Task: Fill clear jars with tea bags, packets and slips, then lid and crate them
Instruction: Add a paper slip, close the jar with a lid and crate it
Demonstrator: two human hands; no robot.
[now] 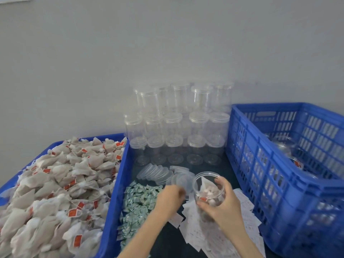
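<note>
- Here, my right hand (pixel 221 205) wraps its fingers (pixel 205 203) round a clear jar (pixel 207 190) in the lower centre of the frame; the jar is open at the top, with tea bags and a white slip inside.
- My left hand (pixel 170 196) is blurred just left of the jar, over the loose lids (pixel 158 173); I cannot tell whether its fingers are pinching anything.
- The tabletop (pixel 167 237) is dark, and shows bare between the piles at lower centre.
- White slips (pixel 210 237) lie scattered on it beneath my right wrist; green packets (pixel 137 203) are heaped just left of my left arm.
- A shallow blue tray (pixel 115 192) fills the lower left, piled with tea bags (pixel 55 183) bearing red tags.
- Empty lidded jars (pixel 182 123) stand stacked in rows at the centre, against the wall.
- A tall blue crate (pixel 279 183) sits at the right edge, with jars inside.
- The wall (pixel 167 43) is plain pale grey across the upper frame.
</note>
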